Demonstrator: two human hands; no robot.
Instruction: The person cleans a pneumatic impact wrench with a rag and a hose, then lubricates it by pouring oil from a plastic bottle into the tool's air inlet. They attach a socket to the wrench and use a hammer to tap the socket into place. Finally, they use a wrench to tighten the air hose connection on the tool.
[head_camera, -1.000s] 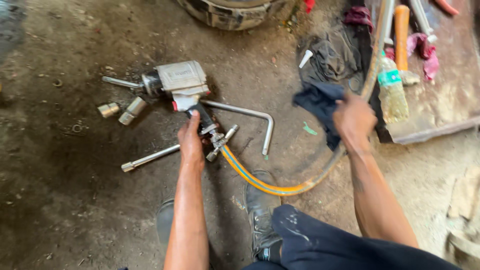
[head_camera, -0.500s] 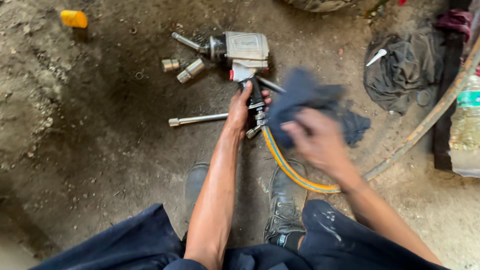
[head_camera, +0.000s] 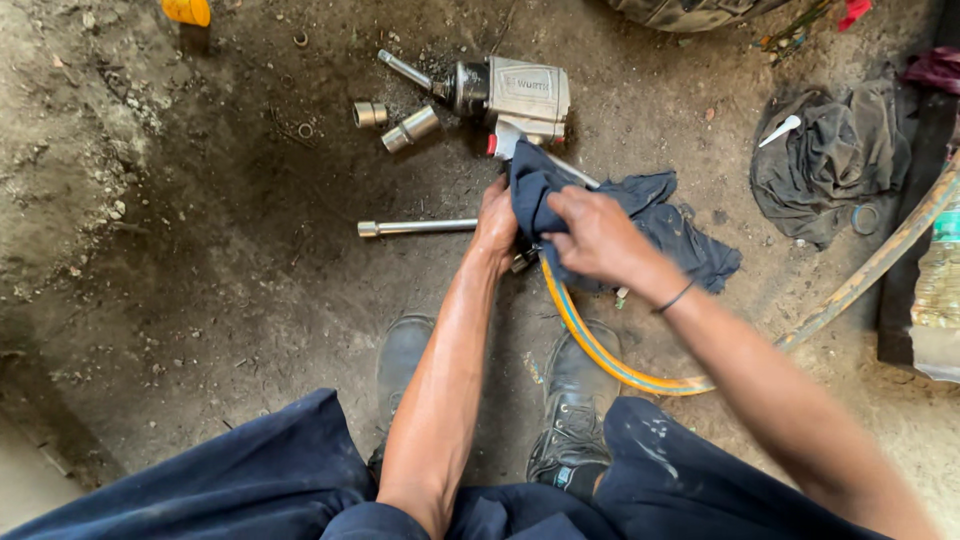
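Note:
A silver pneumatic impact wrench (head_camera: 510, 92) lies on the dirt floor, its handle pointing toward me with an orange air hose (head_camera: 600, 345) attached. My left hand (head_camera: 497, 215) grips the handle end near the hose fitting. My right hand (head_camera: 590, 235) holds a dark blue rag (head_camera: 665, 230) and presses it over the handle, next to my left hand. The rag drapes to the right and hides the fitting.
Two metal sockets (head_camera: 400, 125) lie left of the wrench. A long metal bar (head_camera: 415, 228) lies left of my left hand. A dark grey cloth pile (head_camera: 825, 165) sits at the right, a plastic bottle (head_camera: 940, 275) at the far right. My boots (head_camera: 570, 400) are below.
My right hand has carried the blue rag from the right onto the wrench handle. My left hand has stayed on the handle. The camera view has shifted right and closer.

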